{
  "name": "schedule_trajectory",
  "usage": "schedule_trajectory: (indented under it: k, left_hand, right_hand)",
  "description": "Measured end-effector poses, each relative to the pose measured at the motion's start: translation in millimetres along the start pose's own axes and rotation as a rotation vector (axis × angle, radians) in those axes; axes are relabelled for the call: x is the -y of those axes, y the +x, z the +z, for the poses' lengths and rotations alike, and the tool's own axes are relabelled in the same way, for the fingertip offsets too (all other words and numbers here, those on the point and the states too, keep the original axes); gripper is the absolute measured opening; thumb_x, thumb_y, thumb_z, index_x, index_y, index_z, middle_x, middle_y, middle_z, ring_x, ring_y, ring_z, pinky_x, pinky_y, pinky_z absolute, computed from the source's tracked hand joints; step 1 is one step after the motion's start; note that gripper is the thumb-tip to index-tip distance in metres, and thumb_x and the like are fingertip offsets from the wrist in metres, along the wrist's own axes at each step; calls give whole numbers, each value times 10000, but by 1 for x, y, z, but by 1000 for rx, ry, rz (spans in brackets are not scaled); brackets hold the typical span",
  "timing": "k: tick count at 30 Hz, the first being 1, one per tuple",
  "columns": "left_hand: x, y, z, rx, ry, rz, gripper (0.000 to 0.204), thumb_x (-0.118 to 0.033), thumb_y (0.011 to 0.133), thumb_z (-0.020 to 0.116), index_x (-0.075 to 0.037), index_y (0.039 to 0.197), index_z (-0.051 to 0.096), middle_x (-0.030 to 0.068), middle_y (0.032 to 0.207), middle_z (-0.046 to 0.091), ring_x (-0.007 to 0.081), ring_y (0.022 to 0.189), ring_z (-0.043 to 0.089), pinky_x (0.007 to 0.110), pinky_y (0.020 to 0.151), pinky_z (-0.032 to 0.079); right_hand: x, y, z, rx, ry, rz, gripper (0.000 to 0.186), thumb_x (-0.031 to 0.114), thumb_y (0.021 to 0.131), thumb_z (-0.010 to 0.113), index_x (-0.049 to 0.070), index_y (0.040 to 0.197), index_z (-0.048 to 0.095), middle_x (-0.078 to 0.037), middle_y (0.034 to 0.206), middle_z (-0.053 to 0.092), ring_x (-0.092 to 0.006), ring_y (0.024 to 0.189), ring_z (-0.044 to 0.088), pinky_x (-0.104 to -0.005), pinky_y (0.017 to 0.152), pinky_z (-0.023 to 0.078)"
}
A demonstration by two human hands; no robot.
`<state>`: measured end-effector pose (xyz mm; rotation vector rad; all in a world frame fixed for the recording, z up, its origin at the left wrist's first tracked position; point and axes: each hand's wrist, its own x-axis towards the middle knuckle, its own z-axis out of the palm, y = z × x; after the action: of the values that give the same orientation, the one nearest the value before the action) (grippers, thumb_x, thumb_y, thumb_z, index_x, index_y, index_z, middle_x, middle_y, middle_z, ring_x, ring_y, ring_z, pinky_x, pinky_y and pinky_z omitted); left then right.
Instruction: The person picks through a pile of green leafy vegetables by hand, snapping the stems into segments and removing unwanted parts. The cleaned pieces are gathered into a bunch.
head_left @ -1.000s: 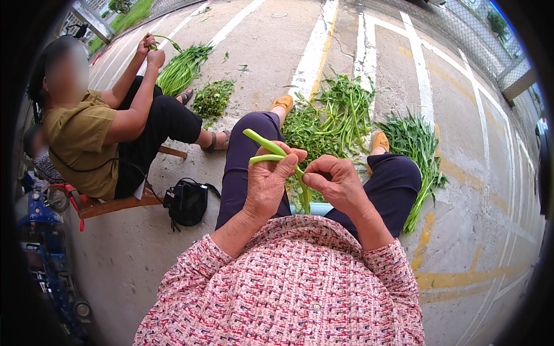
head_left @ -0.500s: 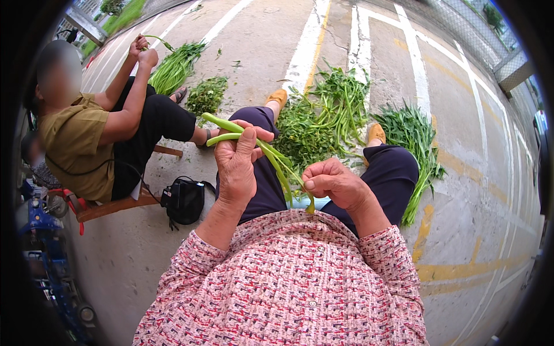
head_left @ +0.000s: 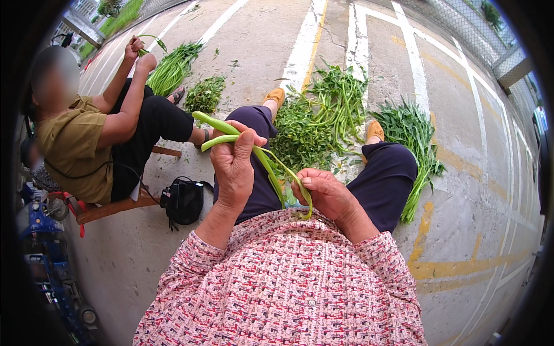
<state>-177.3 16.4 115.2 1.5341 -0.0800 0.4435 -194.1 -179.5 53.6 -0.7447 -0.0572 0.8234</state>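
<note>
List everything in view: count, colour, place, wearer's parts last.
stems: at least two, light green, centre
piles: roughly four, leafy green, ahead
co-worker: one, khaki top, left
other person: one, patterned, far left
stool: one, brown, under co-worker
bag: one, black, left
vehicle: count unclear, blue, lower left
lines: several, white and yellow, ahead
fence: one, grey, upper right
shoes: two, tan, ahead
trousers: one pair, navy, centre
shirt: one, pink, below
left hand: one, left, holding stems
right hand: one, centre, pinching strip
</note>
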Motion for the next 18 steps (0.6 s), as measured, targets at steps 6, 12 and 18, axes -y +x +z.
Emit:
schedule_trajectory:
  k: [6, 12, 18]
  left_hand:
    - [10, 2, -1, -36, -35, 22, 167, -212, 957, 522, -50, 970, 481, 52, 792, 600, 123, 729, 608, 280, 714, 538]
    - [3, 13, -4, -166, -157, -42, 142, -199, 954, 523, -61, 969, 494, 50, 788, 598, 141, 743, 631, 314, 665, 584]
    - [6, 18, -12, -232, -229, -60, 145, -203, 949, 531, -61, 977, 528, 64, 796, 606, 163, 754, 636, 352, 663, 597]
  right_hand:
    - [9, -8, 12, -41, 69, 48, 233, 233, 902, 551, 18, 987, 585, -40, 810, 618, -93, 673, 555, -212, 604, 440]
    - [14, -19, 0, -145, -55, 61, 236, 231, 917, 548, 16, 986, 617, -14, 749, 609, -60, 619, 534, -174, 550, 411]
    - [19, -26, -4, -217, -210, 49, 217, 198, 913, 552, 8, 965, 644, 13, 680, 587, -32, 546, 464, -164, 494, 346]
